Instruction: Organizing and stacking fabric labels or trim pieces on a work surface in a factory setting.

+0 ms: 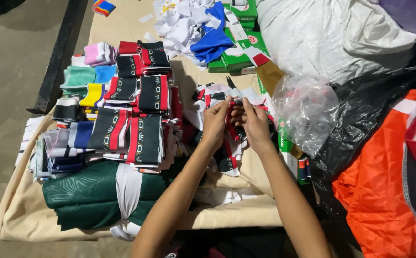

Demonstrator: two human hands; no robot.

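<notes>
Desk (21,215) draped in beige cloth, flanked at right by orange fabric (375,200), a white sack (322,33) and clear plastic bag (305,112). Left of centre, stacked black-and-red fabric pieces (143,138) above folded green cloth (81,193); green boxes (239,55) at the far edge. Near centre, left hand (216,123) and right hand (252,123), each grip pinched shut on one small red, white and black fabric piece (230,130) held just above the desk.

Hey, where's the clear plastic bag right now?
In the head view, the clear plastic bag lies just right of the right hand, between the white sack above and the black plastic beside it.
</notes>
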